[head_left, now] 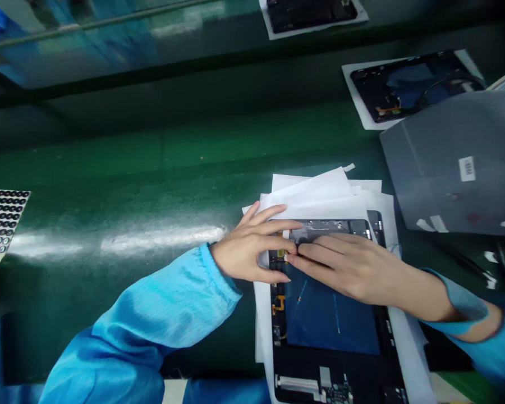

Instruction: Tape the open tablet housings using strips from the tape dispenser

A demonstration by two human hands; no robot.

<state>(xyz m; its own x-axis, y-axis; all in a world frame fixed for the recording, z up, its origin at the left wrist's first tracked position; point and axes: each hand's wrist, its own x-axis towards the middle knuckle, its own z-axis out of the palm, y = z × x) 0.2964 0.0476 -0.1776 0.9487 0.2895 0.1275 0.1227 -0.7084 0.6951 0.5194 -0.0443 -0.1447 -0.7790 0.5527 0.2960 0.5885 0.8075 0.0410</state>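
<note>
An opened tablet [336, 367], with its dark inner frame, blue panel and flat cables exposed, lies on white paper sheets [311, 188] at lower right. My left hand [250, 247] rests over its left edge, fingers stretched and apart. Across the tablet from the right comes my right hand [353, 269], its fingertips pinched together near a small connector [284, 255] on the left side. What sits between those fingertips is hidden. The tips of both hands nearly meet there.
A grey box [450, 163] with a barcode label stands at right. Behind it lies a second opened tablet [412, 84], and another tablet [311, 12] sits farther back. A card of round black stickers [4, 221] is at far left on the green tabletop [151, 185].
</note>
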